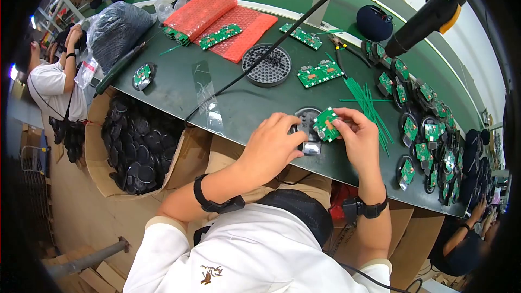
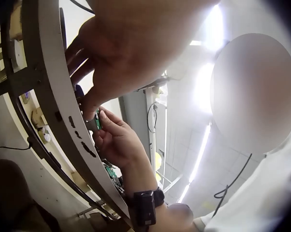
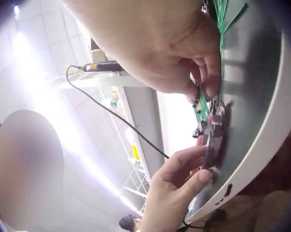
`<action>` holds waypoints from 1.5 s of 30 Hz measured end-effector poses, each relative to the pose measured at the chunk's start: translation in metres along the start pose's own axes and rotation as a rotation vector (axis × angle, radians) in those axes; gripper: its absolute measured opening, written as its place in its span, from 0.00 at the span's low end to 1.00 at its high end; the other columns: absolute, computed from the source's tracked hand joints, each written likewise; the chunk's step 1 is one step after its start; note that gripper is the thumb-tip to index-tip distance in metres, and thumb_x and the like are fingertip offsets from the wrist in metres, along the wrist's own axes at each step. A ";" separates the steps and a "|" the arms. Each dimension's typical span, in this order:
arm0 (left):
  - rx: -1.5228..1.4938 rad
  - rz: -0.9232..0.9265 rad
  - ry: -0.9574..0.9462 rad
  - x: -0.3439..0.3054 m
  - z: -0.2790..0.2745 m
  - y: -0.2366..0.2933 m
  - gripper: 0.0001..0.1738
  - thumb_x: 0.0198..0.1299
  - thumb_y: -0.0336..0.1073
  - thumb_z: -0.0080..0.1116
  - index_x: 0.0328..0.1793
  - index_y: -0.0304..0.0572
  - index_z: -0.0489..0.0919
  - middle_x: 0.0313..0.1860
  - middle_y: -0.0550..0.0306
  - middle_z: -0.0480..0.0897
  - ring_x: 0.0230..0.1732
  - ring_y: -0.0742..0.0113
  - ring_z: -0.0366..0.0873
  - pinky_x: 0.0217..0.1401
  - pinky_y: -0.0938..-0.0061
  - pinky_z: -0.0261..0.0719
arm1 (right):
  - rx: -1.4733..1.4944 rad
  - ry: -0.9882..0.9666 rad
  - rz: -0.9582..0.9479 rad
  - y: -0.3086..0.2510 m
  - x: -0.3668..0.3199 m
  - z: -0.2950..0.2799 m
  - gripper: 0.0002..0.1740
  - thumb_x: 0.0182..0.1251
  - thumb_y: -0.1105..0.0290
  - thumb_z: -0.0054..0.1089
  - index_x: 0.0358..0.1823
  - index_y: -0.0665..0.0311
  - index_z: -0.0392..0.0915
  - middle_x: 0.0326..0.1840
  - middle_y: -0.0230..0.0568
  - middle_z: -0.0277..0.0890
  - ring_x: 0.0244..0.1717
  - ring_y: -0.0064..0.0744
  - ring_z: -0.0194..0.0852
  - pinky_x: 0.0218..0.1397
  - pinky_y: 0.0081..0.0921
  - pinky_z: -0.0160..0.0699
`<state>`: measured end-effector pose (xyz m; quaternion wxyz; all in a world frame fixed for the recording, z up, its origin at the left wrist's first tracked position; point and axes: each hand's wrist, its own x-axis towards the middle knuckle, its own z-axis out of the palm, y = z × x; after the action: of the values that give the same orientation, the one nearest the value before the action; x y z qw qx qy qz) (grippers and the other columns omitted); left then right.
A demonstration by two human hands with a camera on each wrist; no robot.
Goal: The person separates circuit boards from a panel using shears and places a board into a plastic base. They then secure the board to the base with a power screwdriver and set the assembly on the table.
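My right hand (image 1: 360, 137) pinches a small green circuit board (image 1: 325, 125) between thumb and fingers, tilted over a round black plastic casing (image 1: 307, 114). The casing lies near the table's front edge, with a shiny silver piece (image 1: 311, 148) at its near side. On its left side my left hand (image 1: 271, 149) grips the casing's edge, thumb near the silver piece. In the right wrist view, the board (image 3: 202, 114) leans against the casing under the right hand's fingertips. The left wrist view shows mostly the back of the left hand (image 2: 121, 58), which hides the casing.
Many casings with boards (image 1: 431, 133) crowd the table's right end. Green sticks (image 1: 369, 108), pliers (image 1: 347, 51) and a round tray of small black parts (image 1: 266, 78) lie behind the hands. A carton of black casings (image 1: 142, 154) stands left; a cable (image 1: 239, 76) crosses above the table.
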<state>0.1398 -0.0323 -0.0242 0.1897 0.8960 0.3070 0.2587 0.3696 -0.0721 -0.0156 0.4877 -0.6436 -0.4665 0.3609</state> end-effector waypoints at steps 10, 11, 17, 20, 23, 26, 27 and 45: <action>-0.189 -0.017 0.076 -0.008 0.007 -0.005 0.31 0.44 0.28 0.76 0.58 0.43 0.81 0.58 0.50 0.79 0.61 0.46 0.76 0.64 0.55 0.76 | -0.480 -0.071 -0.370 -0.007 -0.004 0.018 0.08 0.58 0.77 0.74 0.40 0.65 0.88 0.45 0.41 0.85 0.40 0.32 0.84 0.40 0.27 0.82; -0.136 0.025 0.077 -0.008 0.010 -0.007 0.31 0.43 0.28 0.76 0.59 0.43 0.81 0.57 0.50 0.79 0.61 0.47 0.76 0.63 0.55 0.77 | -0.482 -0.072 -0.369 -0.007 -0.006 0.018 0.08 0.58 0.77 0.74 0.40 0.65 0.88 0.45 0.41 0.85 0.40 0.32 0.84 0.40 0.27 0.82; -0.112 0.040 0.103 -0.010 0.013 -0.009 0.31 0.43 0.28 0.75 0.59 0.43 0.82 0.57 0.51 0.80 0.61 0.48 0.77 0.63 0.56 0.77 | -0.567 -0.181 -0.581 -0.009 -0.024 0.005 0.10 0.54 0.78 0.73 0.39 0.62 0.87 0.52 0.41 0.81 0.52 0.46 0.79 0.55 0.36 0.79; -0.113 0.042 0.115 -0.008 0.013 -0.008 0.32 0.42 0.28 0.75 0.59 0.43 0.83 0.57 0.52 0.80 0.61 0.48 0.77 0.63 0.56 0.77 | -0.547 -0.194 -0.579 -0.005 -0.030 0.003 0.14 0.55 0.77 0.73 0.44 0.63 0.87 0.54 0.43 0.81 0.54 0.47 0.78 0.56 0.37 0.79; -0.094 0.063 0.120 -0.010 0.016 -0.010 0.33 0.41 0.27 0.75 0.60 0.43 0.82 0.57 0.51 0.80 0.61 0.48 0.77 0.63 0.57 0.77 | -0.499 -0.091 -0.500 -0.008 -0.023 0.009 0.20 0.55 0.77 0.73 0.51 0.64 0.84 0.53 0.44 0.80 0.54 0.48 0.77 0.56 0.38 0.78; -0.142 0.048 0.134 -0.010 0.017 -0.010 0.36 0.39 0.26 0.76 0.62 0.42 0.82 0.59 0.51 0.81 0.62 0.48 0.76 0.64 0.56 0.76 | -0.650 -0.147 -0.532 -0.016 -0.019 0.013 0.25 0.55 0.76 0.74 0.56 0.64 0.82 0.52 0.45 0.80 0.52 0.49 0.76 0.55 0.40 0.77; -0.139 0.050 0.136 -0.009 0.016 -0.010 0.36 0.39 0.26 0.76 0.62 0.42 0.82 0.59 0.51 0.81 0.62 0.48 0.76 0.64 0.56 0.76 | -0.649 -0.146 -0.535 -0.018 -0.016 0.014 0.25 0.55 0.76 0.74 0.56 0.64 0.82 0.52 0.45 0.80 0.52 0.49 0.76 0.55 0.40 0.77; -1.057 -0.360 0.045 0.003 0.015 -0.009 0.20 0.62 0.18 0.66 0.61 0.33 0.83 0.50 0.56 0.77 0.45 0.75 0.81 0.49 0.79 0.81 | 0.114 -0.341 -0.256 -0.007 -0.012 -0.002 0.13 0.67 0.89 0.52 0.50 0.72 0.77 0.56 0.45 0.80 0.57 0.31 0.82 0.57 0.28 0.85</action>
<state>0.1462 -0.0268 -0.0393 0.6478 0.6067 0.2878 0.3598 0.3659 -0.0839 -0.0082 0.4794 -0.4801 -0.5989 0.4254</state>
